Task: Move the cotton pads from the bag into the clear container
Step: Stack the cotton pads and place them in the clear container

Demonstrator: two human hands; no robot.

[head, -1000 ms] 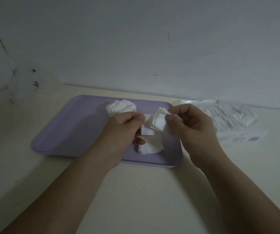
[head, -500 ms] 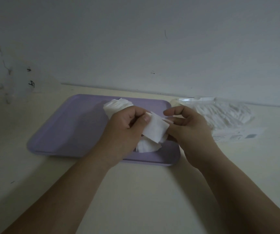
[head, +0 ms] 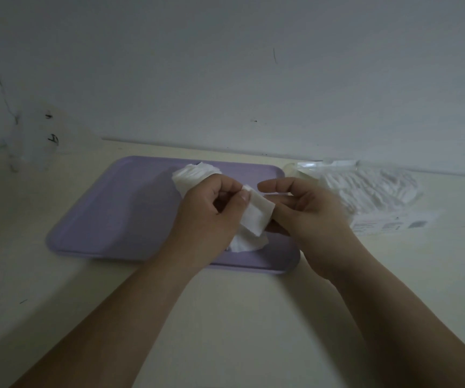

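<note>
Over a purple tray (head: 119, 214), my left hand (head: 211, 217) pinches a small stack of white square cotton pads (head: 256, 214) between thumb and fingers. My right hand (head: 307, 211) is just to the right of the stack, thumb lifted and fingers spread, with its fingertips at the stack's edge. One pile of loose pads (head: 192, 175) lies on the tray behind my left hand, and another pile (head: 249, 243) lies under my hands. The clear plastic bag (head: 377, 191), still holding many pads, lies on the table to the right of the tray. A faint see-through container (head: 38, 141) stands at the far left by the wall.
The cream table (head: 225, 317) runs up to a pale wall (head: 253, 79) right behind the tray. The bag's printed label (head: 388, 225) lies flat toward me.
The stack has passed from my right hand to my left hand. My right thumb has lifted off it and my right fingers have spread apart.
</note>
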